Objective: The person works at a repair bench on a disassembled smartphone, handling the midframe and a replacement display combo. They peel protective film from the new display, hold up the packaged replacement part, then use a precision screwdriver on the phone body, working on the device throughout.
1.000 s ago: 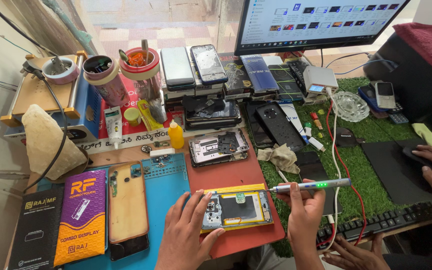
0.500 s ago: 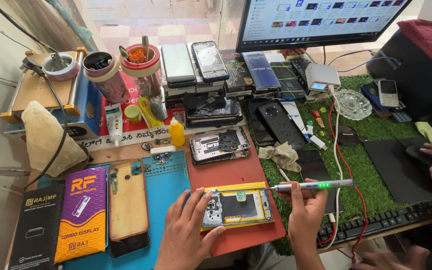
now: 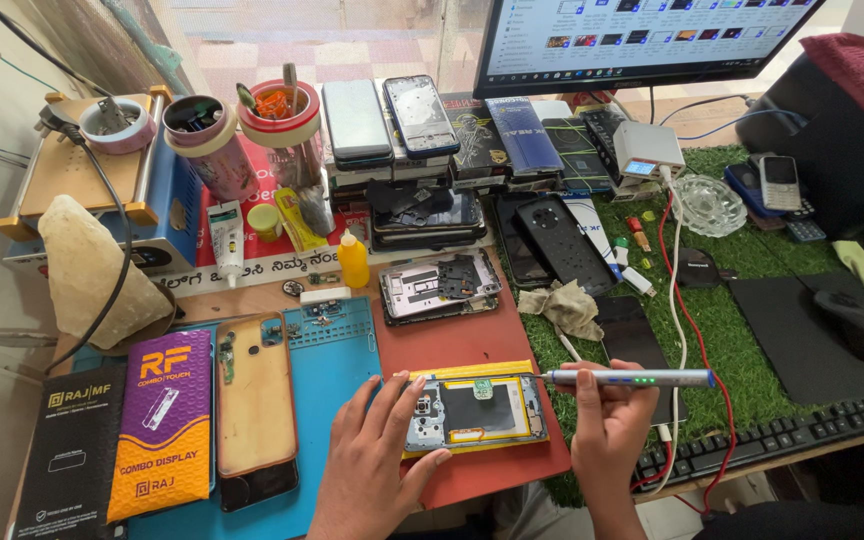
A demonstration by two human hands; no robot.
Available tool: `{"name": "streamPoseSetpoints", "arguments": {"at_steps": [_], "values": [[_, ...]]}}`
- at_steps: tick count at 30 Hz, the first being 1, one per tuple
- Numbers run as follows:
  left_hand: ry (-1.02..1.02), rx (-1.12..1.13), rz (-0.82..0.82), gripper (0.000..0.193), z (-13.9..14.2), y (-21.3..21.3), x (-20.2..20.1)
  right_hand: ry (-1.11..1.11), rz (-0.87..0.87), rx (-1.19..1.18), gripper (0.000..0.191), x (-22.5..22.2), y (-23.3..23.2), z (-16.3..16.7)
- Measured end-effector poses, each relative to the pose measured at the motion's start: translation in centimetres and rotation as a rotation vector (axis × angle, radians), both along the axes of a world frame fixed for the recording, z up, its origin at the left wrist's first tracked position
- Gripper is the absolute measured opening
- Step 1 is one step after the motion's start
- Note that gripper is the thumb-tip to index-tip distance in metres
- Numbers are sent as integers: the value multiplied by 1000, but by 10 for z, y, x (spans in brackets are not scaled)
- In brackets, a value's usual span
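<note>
An opened phone [image 3: 474, 411] with its back off lies on a red mat [image 3: 472, 335] at the near edge of the bench. My left hand [image 3: 372, 458] steadies the phone's left end, thumb under it and fingers on its top edge. My right hand [image 3: 607, 432] grips a grey pen-shaped electric screwdriver [image 3: 632, 378] with small green lights. The tool is held level, its tip just off the phone's upper right corner.
A blue work mat [image 3: 337, 350] holds a gold phone back [image 3: 254, 395]. Another opened phone frame [image 3: 440, 286], a yellow bottle [image 3: 353, 262], stacked phones [image 3: 422, 130], cups of tools [image 3: 277, 125], boxed displays [image 3: 157, 425], a monitor [image 3: 642, 40], a keyboard [image 3: 762, 445] and a mouse [image 3: 857, 325] surround them.
The other person's hand that rested on the mouse at the right has gone from view. My hands and the screwdriver stay about where they were.
</note>
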State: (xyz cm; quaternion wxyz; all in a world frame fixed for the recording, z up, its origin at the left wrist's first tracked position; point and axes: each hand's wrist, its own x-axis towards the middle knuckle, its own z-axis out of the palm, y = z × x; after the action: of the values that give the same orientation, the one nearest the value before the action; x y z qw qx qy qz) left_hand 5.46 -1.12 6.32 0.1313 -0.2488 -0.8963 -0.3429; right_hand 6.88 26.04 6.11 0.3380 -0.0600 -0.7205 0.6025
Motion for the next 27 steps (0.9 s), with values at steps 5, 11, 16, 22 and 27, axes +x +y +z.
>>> {"name": "streamPoseSetpoints", "arguments": {"at_steps": [5, 11, 16, 22, 27], "values": [[-23, -5, 9, 85, 3, 1, 0, -38, 12, 174, 32, -2, -10, 20], [-29, -12, 15, 85, 6, 2, 0, -244, 67, 527, 25, -14, -16, 63], [-18, -1, 35, 88, 8, 2, 0, -328, 158, 668, 26, -25, -16, 84], [-45, 4, 48, 90, 7, 2, -2, -400, 192, 696, 30, -31, -13, 90], [-37, 11, 44, 89, 6, 1, -2, -399, 210, 686, 30, -32, -11, 88]]}}
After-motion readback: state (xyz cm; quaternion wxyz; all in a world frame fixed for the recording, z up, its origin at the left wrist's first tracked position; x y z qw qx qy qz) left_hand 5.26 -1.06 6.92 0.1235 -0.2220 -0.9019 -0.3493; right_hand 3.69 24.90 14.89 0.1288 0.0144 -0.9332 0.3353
